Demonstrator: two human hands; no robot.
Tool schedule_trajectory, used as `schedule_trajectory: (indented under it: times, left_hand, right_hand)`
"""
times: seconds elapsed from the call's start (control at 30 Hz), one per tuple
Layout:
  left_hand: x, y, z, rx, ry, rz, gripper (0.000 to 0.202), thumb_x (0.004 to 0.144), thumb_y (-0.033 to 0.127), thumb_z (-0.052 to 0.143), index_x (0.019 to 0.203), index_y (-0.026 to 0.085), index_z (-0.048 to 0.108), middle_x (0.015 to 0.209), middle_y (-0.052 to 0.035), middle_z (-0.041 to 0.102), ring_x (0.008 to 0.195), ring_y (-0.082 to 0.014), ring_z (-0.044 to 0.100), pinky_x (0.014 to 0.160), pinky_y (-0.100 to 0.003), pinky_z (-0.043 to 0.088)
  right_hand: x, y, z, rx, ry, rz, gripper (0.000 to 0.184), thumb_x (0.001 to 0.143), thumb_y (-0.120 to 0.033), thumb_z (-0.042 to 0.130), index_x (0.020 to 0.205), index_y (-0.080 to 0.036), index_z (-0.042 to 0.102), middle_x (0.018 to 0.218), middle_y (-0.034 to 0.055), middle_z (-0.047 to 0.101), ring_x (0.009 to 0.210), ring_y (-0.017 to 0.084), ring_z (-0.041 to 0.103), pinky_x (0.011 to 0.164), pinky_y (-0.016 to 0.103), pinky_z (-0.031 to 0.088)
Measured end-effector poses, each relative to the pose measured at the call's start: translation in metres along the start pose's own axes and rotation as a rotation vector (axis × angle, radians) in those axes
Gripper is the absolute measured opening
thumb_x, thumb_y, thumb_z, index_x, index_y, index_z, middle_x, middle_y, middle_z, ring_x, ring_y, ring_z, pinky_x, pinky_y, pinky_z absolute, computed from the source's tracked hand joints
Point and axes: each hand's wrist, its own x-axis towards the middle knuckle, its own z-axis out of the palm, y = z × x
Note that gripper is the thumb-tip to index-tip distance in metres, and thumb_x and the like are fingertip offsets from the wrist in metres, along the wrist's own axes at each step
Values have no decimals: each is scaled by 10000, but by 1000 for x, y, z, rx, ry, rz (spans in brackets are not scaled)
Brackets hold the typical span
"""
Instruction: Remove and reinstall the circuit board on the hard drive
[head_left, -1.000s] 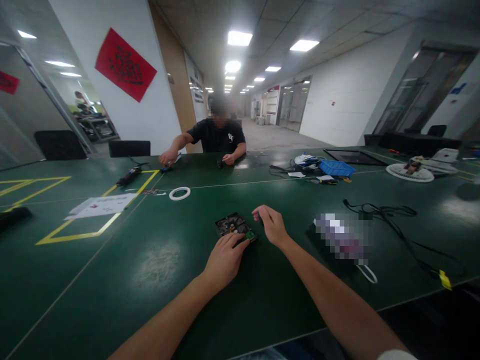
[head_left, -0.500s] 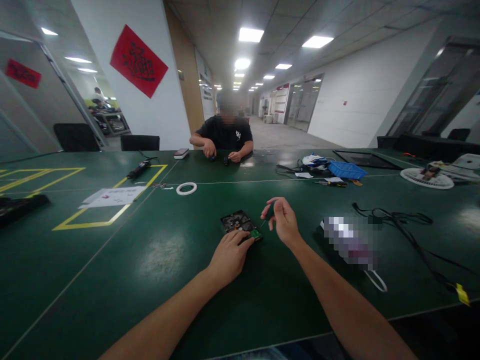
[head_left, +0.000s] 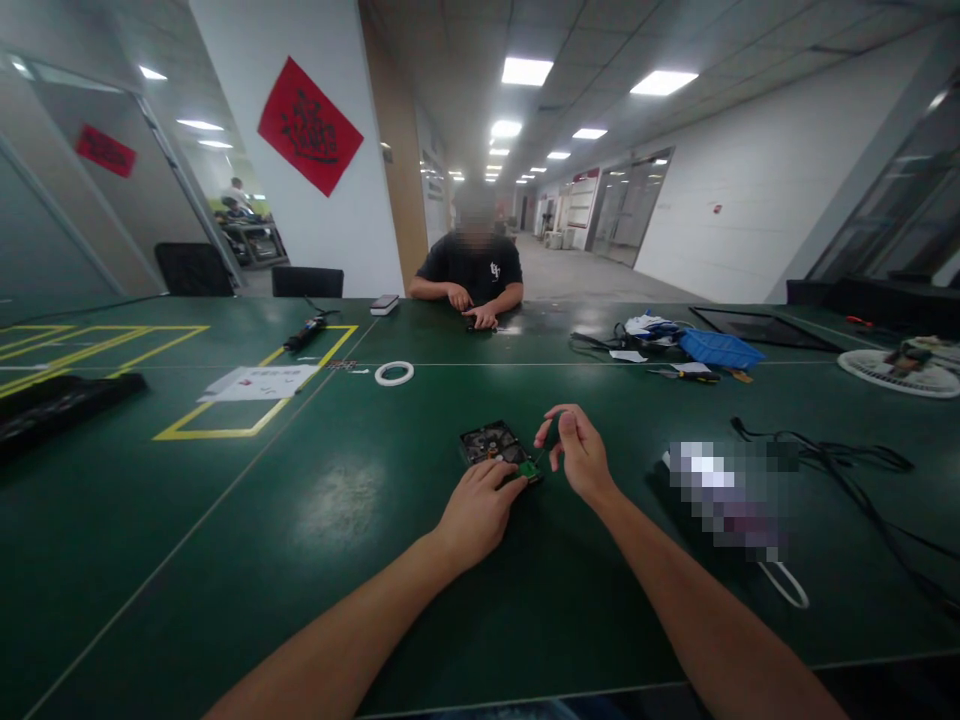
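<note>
A small black hard drive with a green circuit board at its near corner lies on the green table. My left hand rests on the drive's near edge, fingers pressed down on it. My right hand hovers just right of the drive, fingers closed round a small dark-handled screwdriver whose thin tip points down at the green board.
Across the table a person in a black shirt handles small parts. A white tape ring, paper sheet, blue tray, black cables, a blurred object and a white fan guard lie around.
My right hand lifted a small screwdriver and brought its tip to the drive's green board. My left hand stayed on the drive. The person opposite drew both hands together.
</note>
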Motion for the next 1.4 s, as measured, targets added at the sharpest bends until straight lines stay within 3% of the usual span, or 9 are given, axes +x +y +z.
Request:
schedule_trajectory:
  times: [0.37,0.53,0.7,0.87,0.93,1.03,1.13,1.3,1.4]
  left_hand:
    - [0,0,0,-14,-7,5,508,912,101,546,1395,257,570,1355,-90,593,1268,-268,518,1127,-487,391]
    - [1,0,0,-15,2,0,479,925,111,540,1380,256,587,1351,-88,597,1263,-264,520,1125,-478,396]
    - [1,2,-1,-9,-8,-11,469,933,112,526,1373,257,599,1342,-87,606,1261,-265,520,1122,-480,402]
    - [1,3,-3,-13,-16,-11,507,908,91,540,1383,261,589,1346,-94,605,1268,-269,523,1130,-494,398]
    - [2,4,-3,-8,-14,-8,509,907,87,537,1382,262,590,1347,-93,604,1273,-272,519,1138,-503,388]
    - [1,2,-2,6,-9,-10,500,910,88,530,1376,256,593,1343,-93,605,1273,-273,517,1139,-505,386]
    - [1,0,-1,9,-8,-10,464,930,107,514,1365,248,598,1339,-91,605,1267,-274,517,1127,-495,396]
    - [5,14,7,28,7,-75,423,904,106,531,1304,218,616,1300,-106,604,1249,-300,507,1077,-494,423]
    - [10,32,13,72,59,-191,303,909,160,546,1200,166,631,1243,-146,602,1212,-331,511,1045,-516,428]
  right_hand:
    - [6,8,-6,110,55,44,449,940,-682,480,1036,-249,553,786,30,641,627,159,609,382,203,392]
    - [3,6,-2,160,-11,56,464,968,-657,425,1078,-237,590,829,51,634,750,194,642,431,229,469]
    - [5,-2,-5,-14,-54,44,403,966,-578,489,1148,-254,647,881,33,628,704,165,599,499,251,482]
    - [10,-7,-13,-225,20,-45,216,877,-445,672,877,-229,677,773,-3,608,655,146,531,609,264,447]
    - [10,-8,-11,-262,19,-72,184,866,-413,687,852,-230,675,785,4,640,692,161,549,651,273,449]
    - [8,-12,-5,-281,11,-83,190,890,-419,666,967,-247,689,852,20,701,759,183,611,721,292,461]
    - [5,-14,-1,-295,0,-58,275,900,-477,663,1074,-264,666,797,9,698,729,184,624,707,291,456]
    - [1,-16,-3,-203,-80,-53,418,1020,-555,399,1033,-254,689,824,22,674,596,142,502,582,278,391]
    - [1,-17,-8,-125,-96,-12,457,1017,-566,391,975,-239,708,831,27,677,562,128,456,533,273,354]
